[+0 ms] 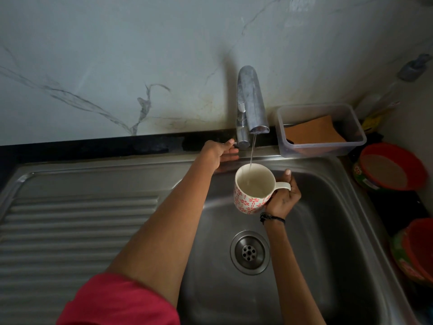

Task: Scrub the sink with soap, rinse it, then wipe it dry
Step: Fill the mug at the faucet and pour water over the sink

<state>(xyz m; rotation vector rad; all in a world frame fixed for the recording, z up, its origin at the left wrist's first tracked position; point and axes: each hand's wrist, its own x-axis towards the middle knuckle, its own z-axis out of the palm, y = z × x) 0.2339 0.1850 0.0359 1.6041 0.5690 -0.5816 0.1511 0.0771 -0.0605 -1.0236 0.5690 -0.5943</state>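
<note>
- Steel sink (pixel 332 266): basin at right, ribbed drainboard at left.
- Tap (pixel 251 106) at back rim, thin stream running.
- Mug (pixel 253 192), white with red flowers, under stream, above basin.
- Right hand (pixel 282 198) curled around mug handle.
- Left hand (pixel 219 151) grasping tap lever.
- No legible writing.
</note>
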